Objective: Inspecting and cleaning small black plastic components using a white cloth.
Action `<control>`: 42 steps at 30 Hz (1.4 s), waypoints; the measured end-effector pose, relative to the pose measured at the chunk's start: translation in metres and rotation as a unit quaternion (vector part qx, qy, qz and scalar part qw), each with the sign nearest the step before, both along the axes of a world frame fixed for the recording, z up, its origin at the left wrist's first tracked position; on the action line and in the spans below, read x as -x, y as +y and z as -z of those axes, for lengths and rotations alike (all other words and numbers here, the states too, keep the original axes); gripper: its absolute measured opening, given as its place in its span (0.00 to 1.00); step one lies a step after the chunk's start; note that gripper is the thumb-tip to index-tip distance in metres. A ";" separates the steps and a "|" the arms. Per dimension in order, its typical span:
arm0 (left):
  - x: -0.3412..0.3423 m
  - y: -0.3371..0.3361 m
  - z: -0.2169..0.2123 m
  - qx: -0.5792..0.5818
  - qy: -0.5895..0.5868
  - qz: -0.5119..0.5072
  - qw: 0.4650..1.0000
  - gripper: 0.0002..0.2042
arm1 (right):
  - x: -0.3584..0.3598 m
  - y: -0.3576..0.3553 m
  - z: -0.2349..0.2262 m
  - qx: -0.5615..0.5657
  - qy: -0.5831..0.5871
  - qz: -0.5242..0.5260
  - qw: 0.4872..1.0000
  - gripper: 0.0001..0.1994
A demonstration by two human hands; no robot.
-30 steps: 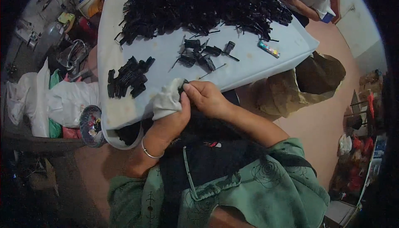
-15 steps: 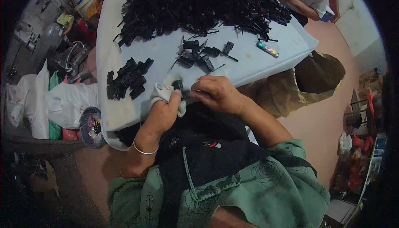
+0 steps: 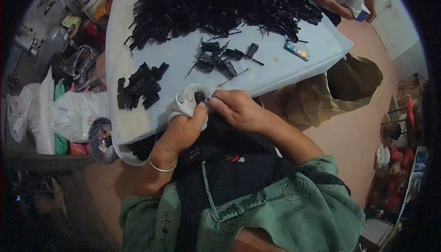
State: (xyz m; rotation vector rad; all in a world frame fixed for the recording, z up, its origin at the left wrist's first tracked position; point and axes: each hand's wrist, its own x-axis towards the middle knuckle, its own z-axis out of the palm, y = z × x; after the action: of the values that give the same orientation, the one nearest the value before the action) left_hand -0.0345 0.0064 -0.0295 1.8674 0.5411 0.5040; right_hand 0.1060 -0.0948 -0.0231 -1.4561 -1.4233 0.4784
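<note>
A small blocky black plastic part (image 3: 199, 97) is held in the left hand (image 3: 183, 128), pressed by the thumb against a crumpled off-white cloth (image 3: 183, 104) that is bunched around the fingers. The part is thus placed just above the near edge of the long table with a pale white covering (image 3: 271, 75). The right hand (image 3: 236, 109) is brought close beside the part, its thumb and forefinger drawn narrowly together; whether anything thin is pinched between them cannot be told, since the tips are small and dim here. A plain silver-coloured bangle (image 3: 163, 165) is worn on the left wrist.

Beyond the hands, several loose black parts with thin rods (image 3: 225, 60) are scattered on the covering. To their left, a compact cluster of black blocky parts (image 3: 141, 86) is laid side by side. The far end is covered by a large tangled heap of black pieces (image 3: 220, 8). Near the right edge, a small multicoloured cylinder (image 3: 296, 52) is seen lying, and below that edge an open brown sack (image 3: 310, 100) is stood.
</note>
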 end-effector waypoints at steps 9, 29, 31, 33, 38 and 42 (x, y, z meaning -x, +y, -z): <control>0.007 0.002 0.001 -0.537 0.034 0.051 0.842 0.08 | 0.013 0.010 0.012 0.030 0.056 -0.024 0.998 0.13; -0.011 0.008 -0.004 0.326 -0.056 -0.054 0.942 0.09 | -0.032 -0.013 -0.001 -0.037 -0.055 0.012 0.998 0.06; -0.017 0.004 -0.004 0.407 -0.104 -0.020 0.907 0.08 | -0.025 -0.007 0.003 -0.043 -0.098 -0.019 0.994 0.06; -0.020 0.001 -0.004 0.484 -0.149 0.014 0.862 0.07 | -0.022 -0.006 0.003 -0.049 -0.149 -0.045 0.987 0.08; -0.018 0.000 0.005 -0.149 -0.113 -0.027 0.982 0.07 | -0.003 -0.006 -0.014 -0.073 -0.124 -0.004 0.990 0.09; -0.021 -0.006 -0.004 -0.135 -0.155 -0.013 0.979 0.09 | 0.001 0.004 -0.010 -0.085 -0.101 0.127 0.983 0.09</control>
State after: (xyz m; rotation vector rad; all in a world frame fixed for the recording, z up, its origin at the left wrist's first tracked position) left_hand -0.0139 0.0003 -0.0252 1.9881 0.2978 0.9049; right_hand 0.1051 -0.0911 -0.0133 -1.5529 -1.3716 0.0489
